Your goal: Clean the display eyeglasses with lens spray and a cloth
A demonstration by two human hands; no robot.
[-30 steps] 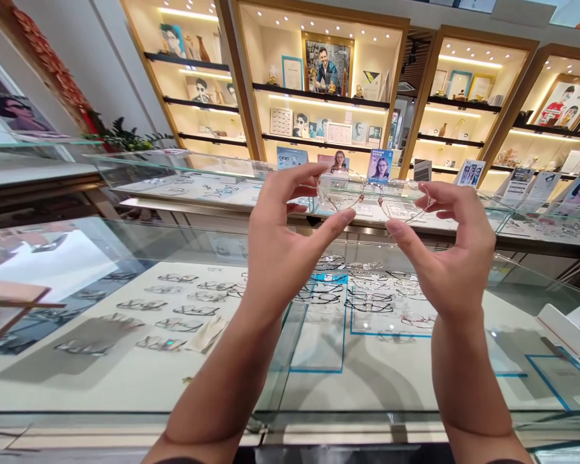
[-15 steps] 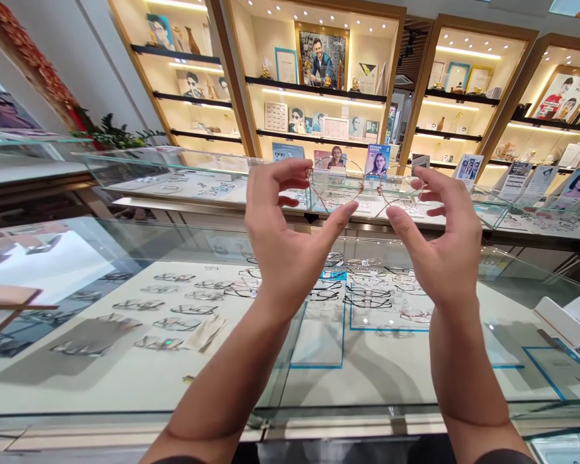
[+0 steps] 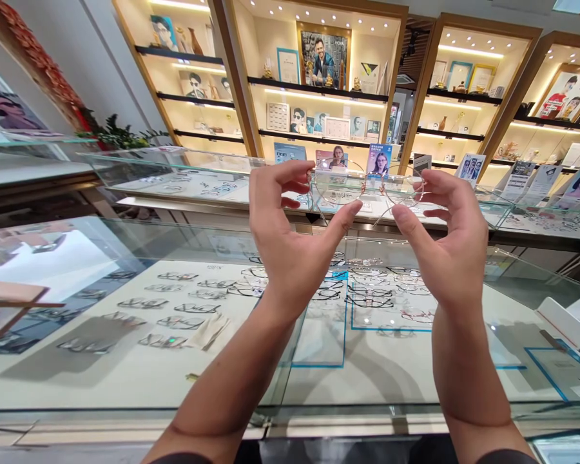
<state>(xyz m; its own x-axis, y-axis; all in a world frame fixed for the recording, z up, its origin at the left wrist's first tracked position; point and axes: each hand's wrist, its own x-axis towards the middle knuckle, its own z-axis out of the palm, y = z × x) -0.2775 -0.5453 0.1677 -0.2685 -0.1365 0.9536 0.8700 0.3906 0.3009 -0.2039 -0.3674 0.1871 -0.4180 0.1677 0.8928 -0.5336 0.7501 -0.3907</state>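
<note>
Head view: glasses (image 3: 364,187) are held above the near worktop (image 3: 135,386), gripped at the left end by the left hand (image 3: 287,235) and at the right by the right hand (image 3: 449,248), already lifted, not yet set down.

The glasses (image 3: 365,189) have thin rims that look like shiny metal, around 2 smooth, see-through lenses (image 3: 339,188). The counter (image 3: 125,411) is clear, glossy glass, glinting from where I stand. The crumpled cloth (image 3: 213,332) looks matt, the printed card (image 3: 379,161) like paper, the shelf frame (image 3: 236,77) like smooth, satiny wood.
</note>
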